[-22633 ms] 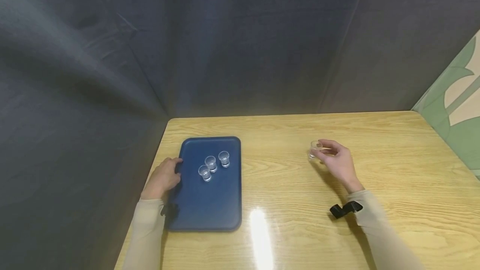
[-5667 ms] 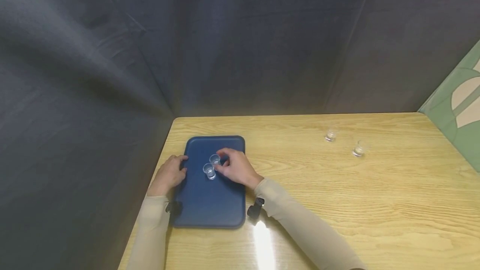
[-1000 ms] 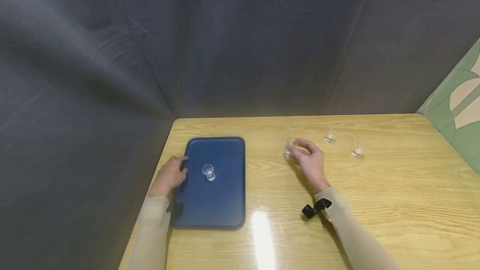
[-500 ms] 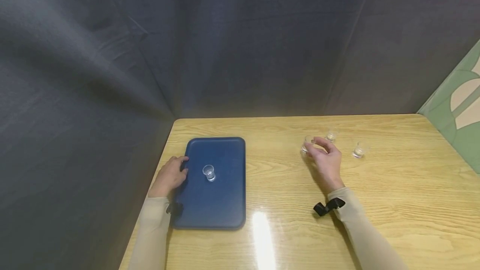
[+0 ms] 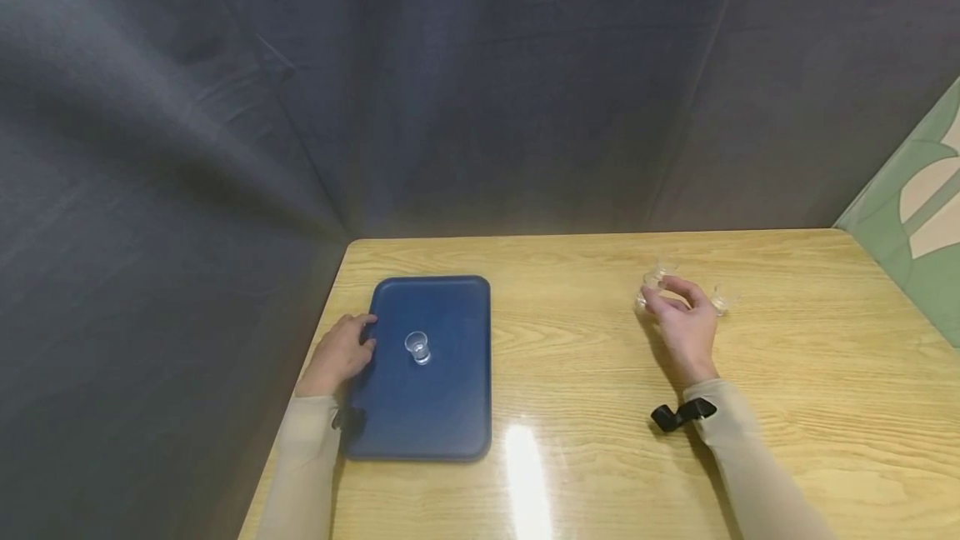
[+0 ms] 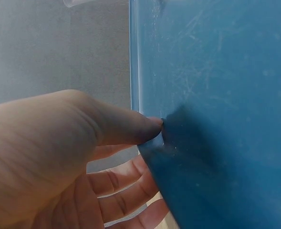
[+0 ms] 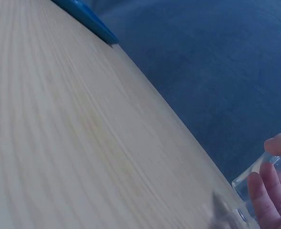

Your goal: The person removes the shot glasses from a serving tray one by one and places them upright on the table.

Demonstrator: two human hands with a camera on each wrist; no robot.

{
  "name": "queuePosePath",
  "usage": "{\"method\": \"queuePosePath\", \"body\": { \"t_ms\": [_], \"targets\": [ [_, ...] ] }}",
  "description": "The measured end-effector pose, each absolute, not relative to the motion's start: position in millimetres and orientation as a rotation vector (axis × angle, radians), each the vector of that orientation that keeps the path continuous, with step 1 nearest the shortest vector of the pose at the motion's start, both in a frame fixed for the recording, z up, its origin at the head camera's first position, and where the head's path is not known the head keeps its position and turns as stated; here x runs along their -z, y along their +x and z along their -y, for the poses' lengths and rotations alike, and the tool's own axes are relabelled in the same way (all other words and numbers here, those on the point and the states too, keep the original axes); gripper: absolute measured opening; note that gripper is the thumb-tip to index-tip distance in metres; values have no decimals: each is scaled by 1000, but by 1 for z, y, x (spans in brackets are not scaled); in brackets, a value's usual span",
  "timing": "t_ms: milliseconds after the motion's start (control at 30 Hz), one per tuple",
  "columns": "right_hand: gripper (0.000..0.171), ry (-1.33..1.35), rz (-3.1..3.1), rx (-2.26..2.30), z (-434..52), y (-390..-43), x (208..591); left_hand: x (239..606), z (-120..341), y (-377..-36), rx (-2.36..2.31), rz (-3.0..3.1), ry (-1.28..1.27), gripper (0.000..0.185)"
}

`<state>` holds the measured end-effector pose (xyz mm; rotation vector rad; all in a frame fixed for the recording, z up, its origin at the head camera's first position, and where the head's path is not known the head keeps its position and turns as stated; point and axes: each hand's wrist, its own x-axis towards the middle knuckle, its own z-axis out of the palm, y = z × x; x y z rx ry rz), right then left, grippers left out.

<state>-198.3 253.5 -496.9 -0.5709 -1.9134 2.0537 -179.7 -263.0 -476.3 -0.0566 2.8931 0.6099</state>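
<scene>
My left hand (image 5: 339, 354) grips the left rim of the blue tray (image 5: 427, 427). In the left wrist view the thumb (image 6: 142, 128) presses on the rim, with the other fingers beyond and below the edge. One clear shot glass (image 5: 418, 347) stands upright on the tray. At the right, my right hand (image 5: 684, 323) pinches another shot glass (image 5: 642, 298) between thumb and fingers, just over or on the table; contact is unclear. Close behind it is a second table glass (image 5: 664, 267), partly overlapped. A third glass (image 5: 721, 300) stands just right of the hand.
The wooden table (image 5: 570, 373) runs between tray and glasses. A dark curtain (image 5: 510, 90) rises at its back and left edges. A green patterned panel (image 5: 922, 223) stands at the far right.
Over the last second my right hand has carried the glass rightward, close to the two table glasses. Earlier, several glasses stood on the tray; now one does. My left hand stays put.
</scene>
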Motion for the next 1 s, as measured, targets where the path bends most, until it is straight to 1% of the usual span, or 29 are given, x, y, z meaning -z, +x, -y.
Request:
{"method": "queuePosePath", "body": {
  "t_ms": [267, 533, 767, 1000],
  "targets": [
    [41, -601, 1977, -1825, -267, -202, 503, 475, 262, -180, -605, -2894, -57, 49],
    [49, -623, 2091, -1608, -278, -202, 499, 475, 261, -180, -596, -2891, -64, 48],
    [46, -583, 2183, -1394, -288, -203, 500, 477, 262, -180, -593, -2896, -56, 48],
    [47, -569, 2238, -1330, -294, -206, 501, 477, 264, -181, -603, -2897, -55, 49]
  ]
}}
